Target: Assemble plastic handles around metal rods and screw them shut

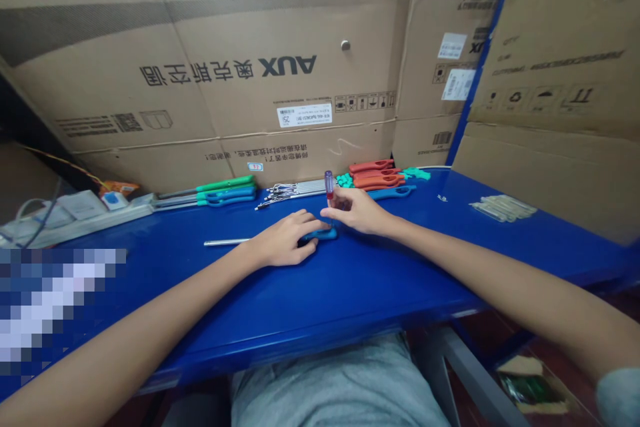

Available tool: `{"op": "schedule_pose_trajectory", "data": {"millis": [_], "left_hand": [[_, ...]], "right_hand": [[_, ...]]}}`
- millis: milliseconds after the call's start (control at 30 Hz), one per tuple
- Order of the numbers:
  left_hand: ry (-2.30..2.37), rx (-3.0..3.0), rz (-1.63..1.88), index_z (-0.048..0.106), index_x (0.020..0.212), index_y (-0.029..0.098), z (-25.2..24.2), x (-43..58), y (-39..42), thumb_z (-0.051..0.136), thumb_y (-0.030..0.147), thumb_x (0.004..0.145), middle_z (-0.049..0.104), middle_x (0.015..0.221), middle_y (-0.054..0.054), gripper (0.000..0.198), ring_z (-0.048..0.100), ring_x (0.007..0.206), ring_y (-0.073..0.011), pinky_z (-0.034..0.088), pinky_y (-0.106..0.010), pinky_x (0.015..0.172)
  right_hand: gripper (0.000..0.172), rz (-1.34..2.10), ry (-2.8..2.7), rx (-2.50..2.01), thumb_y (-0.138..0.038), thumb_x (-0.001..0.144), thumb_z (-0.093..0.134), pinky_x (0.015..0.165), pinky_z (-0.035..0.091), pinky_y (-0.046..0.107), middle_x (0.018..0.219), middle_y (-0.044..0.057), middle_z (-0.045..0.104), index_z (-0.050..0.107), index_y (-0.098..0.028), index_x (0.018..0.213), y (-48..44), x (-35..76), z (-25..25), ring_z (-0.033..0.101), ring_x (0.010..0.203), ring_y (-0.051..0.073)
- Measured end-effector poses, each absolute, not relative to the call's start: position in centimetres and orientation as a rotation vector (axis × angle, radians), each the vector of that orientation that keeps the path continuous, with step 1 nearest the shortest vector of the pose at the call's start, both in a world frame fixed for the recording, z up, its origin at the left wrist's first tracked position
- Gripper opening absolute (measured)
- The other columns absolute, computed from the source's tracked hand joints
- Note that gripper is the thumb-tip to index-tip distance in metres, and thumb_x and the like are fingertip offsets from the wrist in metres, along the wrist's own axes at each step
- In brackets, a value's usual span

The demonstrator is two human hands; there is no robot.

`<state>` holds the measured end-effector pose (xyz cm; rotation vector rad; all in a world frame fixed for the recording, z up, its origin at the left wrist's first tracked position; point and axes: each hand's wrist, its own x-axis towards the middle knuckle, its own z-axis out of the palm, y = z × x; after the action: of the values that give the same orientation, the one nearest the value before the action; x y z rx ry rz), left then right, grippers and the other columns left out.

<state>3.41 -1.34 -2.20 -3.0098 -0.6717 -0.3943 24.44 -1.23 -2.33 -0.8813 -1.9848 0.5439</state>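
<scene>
- Blue-handled screwdriver (318, 235) lying flat, steel shaft pointing L; L hand (283, 239) cupped over handle, fingers closed on it
- R hand (357, 209) pinching upright red-handled screwdriver (329, 185) between thumb & fingertips, just beside L hand
- Glossy blue table (400, 280) under both
- Farther back: green- & blue-handled tools (225, 191), steel rods (295, 190), orange-red handles (375, 175) in rows
- Behind: big corrugated AUX cartons (225, 67)

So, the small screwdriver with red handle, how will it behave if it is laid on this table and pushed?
The small screwdriver will probably feel stiff, with its thin metal shaft and hard-looking handle. Its handle seems roundish, so it may roll on the smooth blue table. Held upright by the right hand, it would likely tip over if released.
</scene>
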Motion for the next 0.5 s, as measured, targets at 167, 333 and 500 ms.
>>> {"op": "schedule_pose_trajectory", "data": {"millis": [167, 333, 500], "left_hand": [[-0.694, -2.989, -0.380, 0.053, 0.123, 0.017, -2.25, 3.44, -1.33, 0.045, 0.023, 0.087, 0.059, 0.102, -0.009, 0.037, 0.056, 0.096, -0.0221, 0.045, -0.037, 0.091], [-0.685, -2.980, -0.385, 0.053, 0.121, 0.015, -2.29, 3.48, -1.28, 0.045, 0.024, 0.087, 0.060, 0.102, -0.010, 0.035, 0.055, 0.096, -0.0224, 0.045, -0.037, 0.090], [-0.664, -2.980, -0.382, 0.052, 0.122, 0.016, -2.29, 3.48, -1.29, 0.044, 0.024, 0.088, 0.060, 0.104, -0.010, 0.036, 0.055, 0.098, -0.0225, 0.045, -0.037, 0.092]], "right_hand": [[0.022, 0.655, -1.965, -0.862, -0.034, 0.077, 0.064, 0.057, 0.040, 0.025, 0.064, -0.001, 0.056, 0.054, -0.016, 0.070, -1.21, 24.46, -2.22, 0.050, 0.059, 0.011], [0.014, 0.771, -2.027, -0.846, -0.028, 0.075, 0.063, 0.062, 0.043, 0.026, 0.068, 0.001, 0.062, 0.062, -0.014, 0.075, -1.26, 24.83, -1.72, 0.056, 0.064, 0.013], [0.009, 0.946, -2.045, -0.855, -0.023, 0.074, 0.061, 0.060, 0.045, 0.026, 0.069, 0.001, 0.063, 0.061, -0.015, 0.079, -1.22, 25.31, -1.34, 0.057, 0.063, 0.013]]}}
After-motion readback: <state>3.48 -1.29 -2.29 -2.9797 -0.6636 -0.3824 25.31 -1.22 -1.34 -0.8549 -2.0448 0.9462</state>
